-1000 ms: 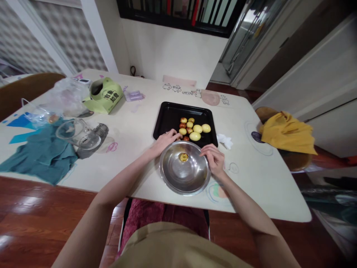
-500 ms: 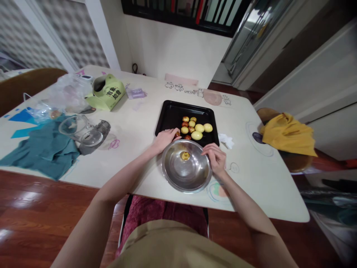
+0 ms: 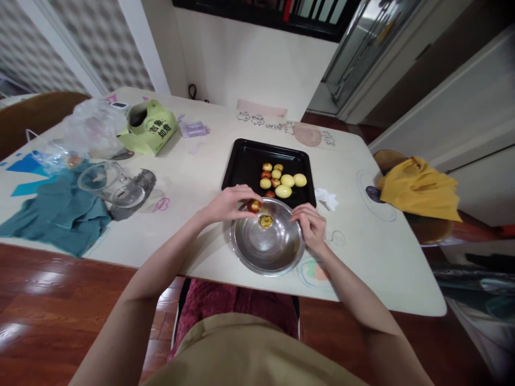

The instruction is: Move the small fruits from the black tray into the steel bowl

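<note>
Steel bowl: on table, near edge; one yellowish piece inside. Right hand: fingers pinching bowl's right rim. Left hand: gripping red-brown fruit at far-left rim. Black tray just beyond, holding fruit cluster.

I've got left hand at the far-left rim of the steel bowl, thumb and fingers pinched, back of hand up. Right hand reads curled, fingertips at the bowl's right rim. Both bare forearms angle in toward the bowl, elbows bent.
</note>
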The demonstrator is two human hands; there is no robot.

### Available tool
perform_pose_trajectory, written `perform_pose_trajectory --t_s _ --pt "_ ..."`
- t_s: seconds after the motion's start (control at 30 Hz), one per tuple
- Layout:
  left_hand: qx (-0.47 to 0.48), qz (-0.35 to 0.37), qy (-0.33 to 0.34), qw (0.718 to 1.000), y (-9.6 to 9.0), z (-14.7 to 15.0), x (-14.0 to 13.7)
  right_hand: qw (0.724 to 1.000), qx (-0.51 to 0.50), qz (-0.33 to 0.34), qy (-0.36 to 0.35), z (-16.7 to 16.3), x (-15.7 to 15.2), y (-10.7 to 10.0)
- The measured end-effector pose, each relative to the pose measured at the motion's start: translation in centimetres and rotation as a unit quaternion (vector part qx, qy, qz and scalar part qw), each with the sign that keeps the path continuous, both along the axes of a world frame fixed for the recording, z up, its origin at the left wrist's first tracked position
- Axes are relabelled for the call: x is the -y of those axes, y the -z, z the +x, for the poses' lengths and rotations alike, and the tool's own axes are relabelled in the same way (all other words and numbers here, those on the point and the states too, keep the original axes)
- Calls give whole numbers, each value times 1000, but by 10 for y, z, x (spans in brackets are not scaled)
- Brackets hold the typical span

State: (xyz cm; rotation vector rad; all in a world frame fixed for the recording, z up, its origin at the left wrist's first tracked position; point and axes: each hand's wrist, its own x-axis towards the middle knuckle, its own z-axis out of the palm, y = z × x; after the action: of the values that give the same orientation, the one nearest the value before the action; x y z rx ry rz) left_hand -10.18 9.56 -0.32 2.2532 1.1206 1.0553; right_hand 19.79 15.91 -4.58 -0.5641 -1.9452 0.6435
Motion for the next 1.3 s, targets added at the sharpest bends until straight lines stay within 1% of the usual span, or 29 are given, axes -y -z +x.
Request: perform_pose_trajectory --t_s 0.03,0.1,0.2,0.33,0.43,0.57,0.83,1.03,1.17,1.3 --pt "-36 -2 27 999 -1 4 2 1000 -1 3 -1 0 0 0" --pt "-107 -6 61 992 0 11 5 1000 -4 9 -5 0 0 0" --pt "-189 -11 71 979 4 19 8 1000 -10 19 -12 -1 0 0" --pt "-257 -22 28 966 3 24 12 999 -14 31 -15 -2 0 -1" --pt "-300 -40 -6 953 1 29 17 1000 -8 23 -3 -3 0 -2" --pt "-324 -67 -22 944 1 35 22 1000 -4 14 -3 -3 -1 -1" --pt "-300 -68 -28 951 8 34 22 1000 -3 10 -3 -2 -1 0" --pt "-271 -56 -32 960 7 30 19 999 -4 33 -9 -3 -1 0" --pt "-196 -32 -4 980 8 26 13 999 3 34 -9 -2 -1 -1" --pt "-88 -17 19 996 12 24 5 999 26 38 -5 2 -6 -4"
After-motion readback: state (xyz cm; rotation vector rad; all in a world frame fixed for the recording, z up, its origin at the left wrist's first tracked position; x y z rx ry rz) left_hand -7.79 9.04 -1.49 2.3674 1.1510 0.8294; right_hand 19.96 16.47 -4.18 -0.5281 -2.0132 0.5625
